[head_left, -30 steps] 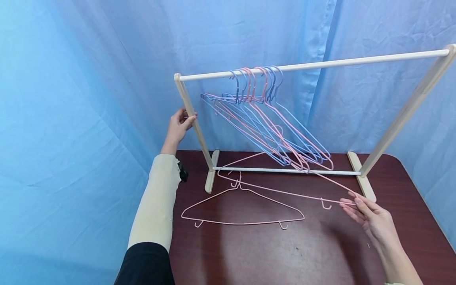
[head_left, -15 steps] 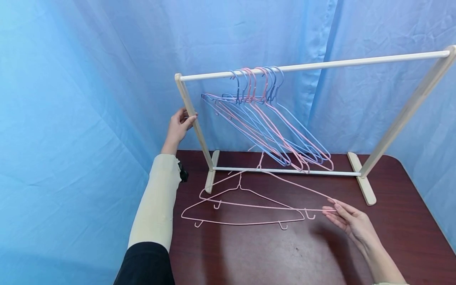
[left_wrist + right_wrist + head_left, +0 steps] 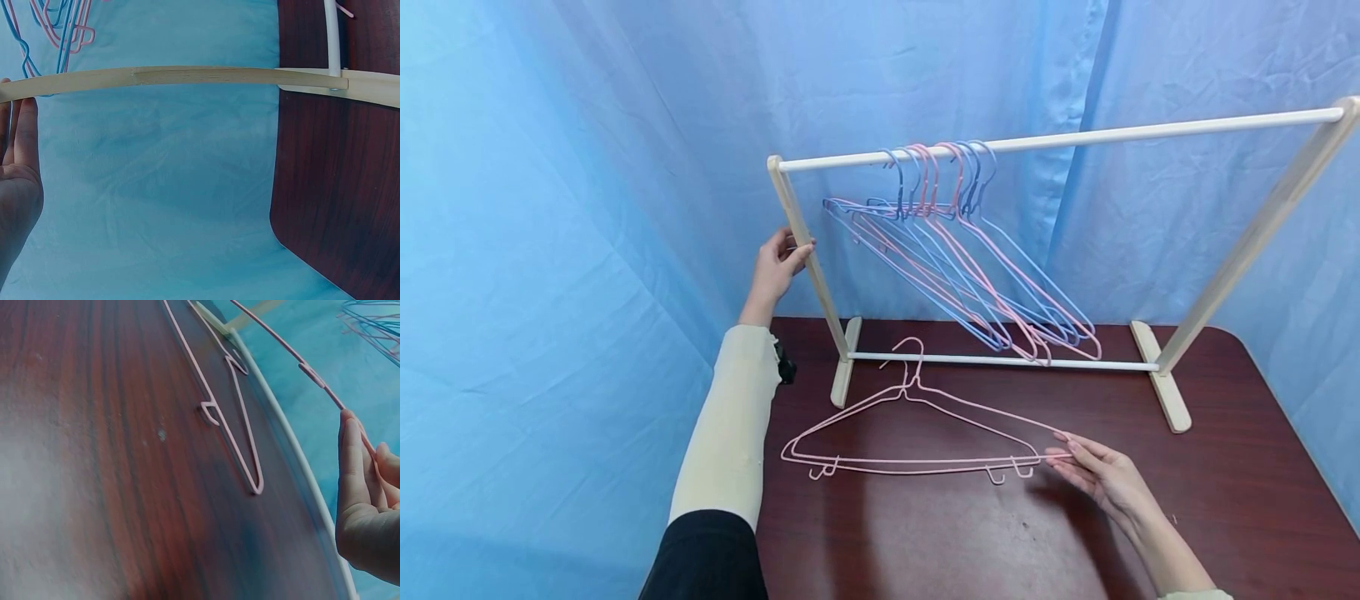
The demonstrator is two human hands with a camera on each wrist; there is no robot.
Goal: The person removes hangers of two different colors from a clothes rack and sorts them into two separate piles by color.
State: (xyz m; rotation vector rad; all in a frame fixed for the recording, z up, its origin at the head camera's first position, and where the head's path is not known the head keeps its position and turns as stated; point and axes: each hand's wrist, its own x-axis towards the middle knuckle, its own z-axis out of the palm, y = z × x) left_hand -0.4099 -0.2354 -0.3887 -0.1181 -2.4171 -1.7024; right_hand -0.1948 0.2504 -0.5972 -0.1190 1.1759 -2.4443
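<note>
My left hand (image 3: 777,265) holds the wooden left post (image 3: 824,287) of a clothes rack, thumb in front and fingers partly behind it. In the left wrist view, fingers (image 3: 26,134) touch that post. My right hand (image 3: 1105,479) pinches one corner of a pink wire clothes hanger (image 3: 925,462) above the table. A second pink clothes hanger (image 3: 910,473) lies flat on the table, and the held one nearly overlaps it in the head view. The right wrist view shows the held wire between thumb and fingers, apart from the lying hanger (image 3: 209,394).
Several blue and pink hangers (image 3: 961,179) hang bunched left of the middle of the rack's white top rail (image 3: 1150,133). A lower white bar (image 3: 1112,364) joins the two wooden feet. Dark red-brown table (image 3: 955,550) below; blue curtain (image 3: 625,167) behind and at left.
My right hand has brought the pink hanger left and toward me, out from below the hanging ones to over the lying hanger. The left hand stays on the post.
</note>
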